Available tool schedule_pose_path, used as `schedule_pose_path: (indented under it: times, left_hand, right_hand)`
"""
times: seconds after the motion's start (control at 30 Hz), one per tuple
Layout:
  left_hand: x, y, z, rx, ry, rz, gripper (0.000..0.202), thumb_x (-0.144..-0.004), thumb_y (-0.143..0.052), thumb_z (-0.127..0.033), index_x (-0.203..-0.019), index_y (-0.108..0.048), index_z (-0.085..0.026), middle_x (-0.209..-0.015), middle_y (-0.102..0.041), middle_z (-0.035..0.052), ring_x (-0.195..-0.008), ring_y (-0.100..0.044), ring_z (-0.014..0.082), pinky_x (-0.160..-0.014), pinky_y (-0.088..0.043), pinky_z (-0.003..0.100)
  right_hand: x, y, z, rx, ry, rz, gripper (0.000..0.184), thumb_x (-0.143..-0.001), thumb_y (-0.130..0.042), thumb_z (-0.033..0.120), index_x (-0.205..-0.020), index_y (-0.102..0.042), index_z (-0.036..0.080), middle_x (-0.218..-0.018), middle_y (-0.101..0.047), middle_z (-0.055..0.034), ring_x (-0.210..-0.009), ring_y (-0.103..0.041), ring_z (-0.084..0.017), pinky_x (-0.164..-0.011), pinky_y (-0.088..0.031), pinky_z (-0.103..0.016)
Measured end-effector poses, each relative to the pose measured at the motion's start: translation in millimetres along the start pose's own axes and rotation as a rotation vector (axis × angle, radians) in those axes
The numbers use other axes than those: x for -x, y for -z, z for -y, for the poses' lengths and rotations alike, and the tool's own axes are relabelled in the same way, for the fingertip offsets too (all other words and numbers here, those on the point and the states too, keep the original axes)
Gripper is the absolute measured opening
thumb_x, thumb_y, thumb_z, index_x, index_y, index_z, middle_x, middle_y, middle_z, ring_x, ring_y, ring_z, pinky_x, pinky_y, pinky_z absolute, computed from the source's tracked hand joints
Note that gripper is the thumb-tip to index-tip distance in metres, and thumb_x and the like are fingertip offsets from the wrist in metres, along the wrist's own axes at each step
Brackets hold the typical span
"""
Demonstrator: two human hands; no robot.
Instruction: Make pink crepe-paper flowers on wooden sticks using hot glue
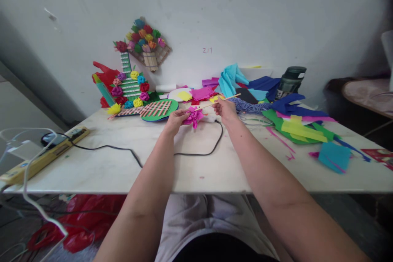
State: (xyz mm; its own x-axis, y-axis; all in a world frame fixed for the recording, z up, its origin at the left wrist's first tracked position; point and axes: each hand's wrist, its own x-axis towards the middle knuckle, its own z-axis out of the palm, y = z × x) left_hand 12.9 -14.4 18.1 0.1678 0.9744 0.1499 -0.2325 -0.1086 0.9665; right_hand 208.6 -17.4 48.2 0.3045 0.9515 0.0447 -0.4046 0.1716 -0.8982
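A bright pink paper flower (pixel 194 118) is pinched in the fingers of my left hand (pixel 177 119), above the middle of the table. My right hand (pixel 225 110) is closed on a thin wooden stick (pixel 231 97), which slants from the flower up to the right. The stick's left end reaches the flower's top edge; whether it is fixed there I cannot tell. Just left of my hands lies a green guitar-shaped board (pixel 172 108) with pale sticks across it. A black cable (pixel 196 154) loops over the table beneath my wrists.
A decorated guitar craft (pixel 130 84) with paper roses leans on the wall, below a hanging flower basket (pixel 150 60). Crumpled coloured paper (pixel 231 78), bluish yarn (pixel 250 106) and a dark bottle (pixel 290 82) are at the back right. A yellow power strip (pixel 46 159) lies at left.
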Motion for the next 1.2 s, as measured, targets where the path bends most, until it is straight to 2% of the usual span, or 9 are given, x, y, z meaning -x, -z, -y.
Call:
schedule_pose_path:
  times: [0.17,0.37,0.47,0.6,0.83,1.2]
  left_hand:
    - [-0.1,0.4,1.0,0.006,-0.003,0.008,0.043,-0.046,-0.084,-0.027,-0.083,-0.068,-0.012,-0.066,-0.067,0.0022,-0.056,-0.061,0.0112,-0.060,-0.053,0.026]
    - [2.0,0.0,-0.6,-0.015,-0.002,0.009,0.040,-0.053,-0.079,-0.025,-0.089,-0.068,-0.012,-0.067,-0.067,0.0022,-0.059,-0.062,0.0121,-0.065,-0.054,0.028]
    - [2.3,-0.5,-2.1,-0.027,0.015,0.009,0.038,-0.056,-0.074,-0.023,-0.091,-0.068,-0.012,-0.071,-0.068,0.0037,-0.062,-0.064,0.0135,-0.068,-0.054,0.030]
    - [1.8,-1.0,-3.1,-0.023,0.030,-0.006,0.034,-0.058,-0.070,-0.023,-0.090,-0.069,-0.011,-0.076,-0.070,0.0073,-0.063,-0.064,0.0157,-0.065,-0.055,0.031]
    - [1.9,-1.3,-2.5,-0.007,0.035,0.002,0.032,-0.057,-0.075,-0.023,-0.086,-0.070,-0.011,-0.076,-0.071,0.0076,-0.061,-0.063,0.0137,-0.065,-0.054,0.029]
    - [2.0,-0.4,-1.3,0.014,-0.002,0.069,0.039,-0.055,-0.077,-0.022,-0.093,-0.071,-0.013,-0.077,-0.071,0.0056,-0.064,-0.064,0.0130,-0.065,-0.053,0.026]
  right_hand:
    - [-0.7,1.3,-0.6,0.011,0.003,0.029,0.023,-0.084,-0.058,0.027,-0.066,-0.053,0.014,-0.045,-0.058,0.0028,-0.032,-0.047,-0.004,-0.030,-0.031,-0.013]
    - [-1.1,1.8,0.7,0.046,0.027,0.041,0.021,-0.085,-0.055,0.023,-0.066,-0.054,0.014,-0.044,-0.058,0.0029,-0.032,-0.047,-0.005,-0.029,-0.031,-0.013]
    - [-2.7,2.3,0.4,0.055,0.049,0.050,0.021,-0.085,-0.054,0.022,-0.066,-0.053,0.014,-0.044,-0.058,0.0025,-0.032,-0.047,-0.005,-0.030,-0.031,-0.013]
    - [-4.0,2.4,0.1,0.079,0.075,0.051,0.022,-0.084,-0.056,0.024,-0.065,-0.052,0.015,-0.043,-0.057,0.0027,-0.031,-0.046,-0.005,-0.029,-0.030,-0.013]
    - [-4.8,2.0,0.2,0.098,0.114,0.061,0.021,-0.085,-0.055,0.023,-0.066,-0.052,0.015,-0.043,-0.057,0.0032,-0.031,-0.046,-0.005,-0.028,-0.029,-0.014]
    - [-3.5,0.9,2.1,0.159,0.124,0.048,0.021,-0.085,-0.053,0.020,-0.065,-0.052,0.015,-0.043,-0.056,0.0038,-0.031,-0.047,-0.005,-0.029,-0.029,-0.014]
